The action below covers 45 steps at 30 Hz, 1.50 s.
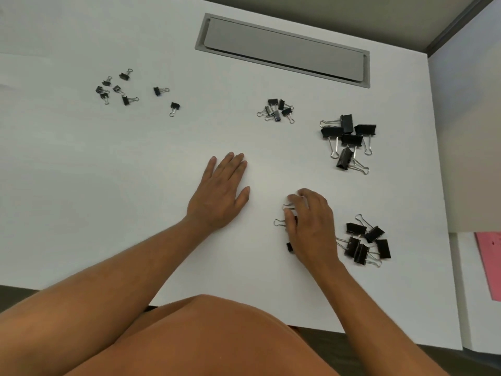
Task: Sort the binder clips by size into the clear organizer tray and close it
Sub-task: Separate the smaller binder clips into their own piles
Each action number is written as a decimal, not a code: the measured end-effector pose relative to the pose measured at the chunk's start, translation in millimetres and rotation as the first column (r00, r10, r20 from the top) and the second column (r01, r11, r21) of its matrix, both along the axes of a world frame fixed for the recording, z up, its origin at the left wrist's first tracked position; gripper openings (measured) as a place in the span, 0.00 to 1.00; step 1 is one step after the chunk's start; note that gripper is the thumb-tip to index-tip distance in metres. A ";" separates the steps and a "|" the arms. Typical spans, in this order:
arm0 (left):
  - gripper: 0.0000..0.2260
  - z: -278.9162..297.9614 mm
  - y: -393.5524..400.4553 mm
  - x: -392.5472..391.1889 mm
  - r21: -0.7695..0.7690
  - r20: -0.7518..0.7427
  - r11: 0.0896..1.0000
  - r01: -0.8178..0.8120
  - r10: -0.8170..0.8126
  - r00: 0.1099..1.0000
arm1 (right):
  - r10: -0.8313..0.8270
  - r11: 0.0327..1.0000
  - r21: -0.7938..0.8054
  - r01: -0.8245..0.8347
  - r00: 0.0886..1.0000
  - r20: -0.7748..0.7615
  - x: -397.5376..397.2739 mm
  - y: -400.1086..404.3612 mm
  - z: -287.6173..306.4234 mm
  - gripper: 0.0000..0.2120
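Curled fingers of the right hand point(309, 223) make the grip, closing around a few binder clips point(282, 222) on the white table point(108, 185). Silver wire loops poke out past the fingertips, and one black clip point(289, 247) peeks out under the thumb side. The left hand point(219, 191) lies flat and open on the table, just beside the grip, holding nothing.

Right next to the grip sits a pile of medium clips point(364, 244). Farther out is a pile of big clips point(347, 139), then a small pile point(278, 109), and far off to the left, tiny clips point(122, 86) lie spread about.

I think the clips are being gathered into piles by size. No clear tray shows, so next it must be fetched.

At the far edge is a grey hatch point(284, 50). A pink sheet point(489, 264) lies off the table to the right.
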State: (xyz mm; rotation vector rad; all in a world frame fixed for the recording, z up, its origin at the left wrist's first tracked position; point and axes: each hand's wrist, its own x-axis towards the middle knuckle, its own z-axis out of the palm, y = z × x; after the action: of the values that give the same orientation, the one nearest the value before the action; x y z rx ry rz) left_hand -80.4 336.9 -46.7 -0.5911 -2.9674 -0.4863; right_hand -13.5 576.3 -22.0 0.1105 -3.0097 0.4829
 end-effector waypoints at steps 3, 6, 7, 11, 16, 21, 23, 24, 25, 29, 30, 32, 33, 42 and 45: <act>0.26 0.1 -5.2 -0.1 0.090 -0.003 0.996 0.008 -0.007 1.000 | -0.021 0.999 -0.030 0.020 1.000 -0.024 -5.8 -0.8 -0.1 0.11; 0.24 -0.8 -14.4 1.7 0.258 0.054 0.965 -0.042 0.029 0.998 | -0.059 0.997 -0.059 0.057 0.998 -0.032 -14.4 -10.9 8.0 0.11; 0.23 -0.1 -20.2 5.3 0.308 0.083 0.948 -0.075 0.052 0.995 | -0.063 0.996 -0.062 0.060 0.997 -0.034 -18.6 -16.9 11.6 0.10; 0.20 7.0 -62.0 30.7 0.384 0.127 0.915 -0.120 0.077 0.989 | 0.021 0.978 -0.206 -0.020 1.000 0.005 -42.4 -62.3 26.1 0.06; 0.13 8.0 -149.0 9.7 0.203 -0.060 0.974 -0.099 0.113 0.992 | 0.173 0.932 -0.336 -0.139 0.982 0.076 -82.8 -154.2 21.0 0.10; 0.13 14.8 -259.2 -80.9 0.030 -0.125 0.895 -0.445 0.445 0.887 | 0.134 0.953 -0.283 -0.103 0.987 0.092 -159.3 -241.5 14.0 0.20; 0.15 17.5 -295.0 -110.8 0.039 -0.079 0.869 -0.492 0.494 0.866 | 0.052 0.963 -0.269 -0.022 0.993 0.106 -191.1 -267.8 12.1 0.23; 0.16 17.6 -306.5 -121.4 0.041 -0.050 0.872 -0.488 0.489 0.871 | 0.010 0.966 -0.259 0.018 0.994 0.106 -203.8 -278.1 10.0 0.23; 0.17 16.7 -313.5 -127.8 0.027 -0.033 0.883 -0.468 0.469 0.883 | -0.026 0.964 -0.260 0.050 0.995 0.096 -212.9 -286.8 7.4 0.21; 0.22 9.2 -318.8 -131.3 -0.060 -0.032 0.929 -0.366 0.365 0.930 | -0.046 0.941 -0.334 0.051 0.999 0.023 -212.9 -313.1 -2.4 0.06; 0.23 8.9 -319.1 -131.9 -0.063 -0.024 0.934 -0.351 0.350 0.936 | -0.028 0.940 -0.339 0.029 1.000 0.008 -206.3 -318.5 -4.0 0.06; 0.24 9.1 -320.1 -134.4 -0.077 -0.005 0.932 -0.354 0.355 0.935 | 0.017 0.943 -0.332 -0.019 1.000 -0.009 -191.2 -329.2 -5.7 0.07; 0.24 9.4 -320.4 -135.3 -0.093 0.006 0.929 -0.357 0.359 0.933 | 0.031 0.945 -0.326 -0.031 0.999 -0.005 -184.4 -333.8 -5.7 0.07; 0.24 12.0 -319.4 -136.0 -0.155 0.039 0.928 -0.339 0.348 0.937 | 0.049 0.977 -0.207 -0.051 0.999 -0.013 -243.6 -315.5 6.7 0.20; 0.24 12.6 -319.1 -136.4 -0.158 0.042 0.926 -0.342 0.353 0.935 | 0.148 0.979 -0.146 -0.143 0.989 0.020 -260.4 -305.5 4.8 0.15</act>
State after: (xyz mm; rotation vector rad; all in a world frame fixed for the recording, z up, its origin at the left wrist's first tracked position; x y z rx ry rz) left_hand -216.7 17.7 -34.1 -0.0467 -3.0941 -0.2598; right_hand -273.9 270.8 -17.2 0.3174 -2.9974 0.7204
